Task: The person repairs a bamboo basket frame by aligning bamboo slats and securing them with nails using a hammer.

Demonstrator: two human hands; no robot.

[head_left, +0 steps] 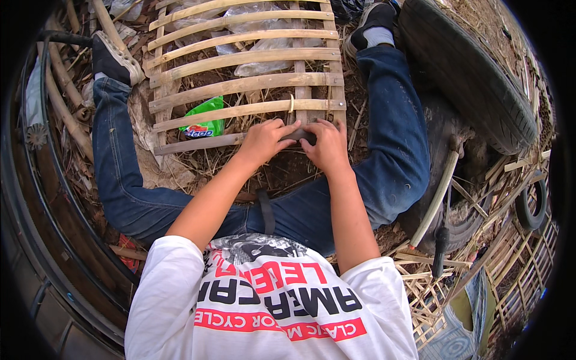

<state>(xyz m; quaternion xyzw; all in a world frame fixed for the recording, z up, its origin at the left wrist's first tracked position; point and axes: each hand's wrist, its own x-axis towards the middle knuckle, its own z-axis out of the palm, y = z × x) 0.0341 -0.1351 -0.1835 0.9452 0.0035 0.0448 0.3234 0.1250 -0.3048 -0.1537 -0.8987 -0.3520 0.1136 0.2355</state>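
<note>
Sitting on the ground [281, 170], with both hands at the near end of a slatted wooden rack [240, 86].
Pinching a short dark piece [303, 135] between thumb and forefinger of the left hand [262, 143], in line with the rack's nearest slat [201, 144]; cannot tell the dark piece from that slat's own end. Meeting it from the other side with the right hand [327, 144], thumb below, fingers bent over by the rack's corner; cannot tell the hold there. Just above the left fingertips, a pale loop [292, 103] around the next slat. Under the slats, a green packet [205, 117] and clear plastic [258, 69]. Past the right leg [393, 114], a black tyre [474, 72] and, lower down, a black-handled tool [441, 246].
</note>
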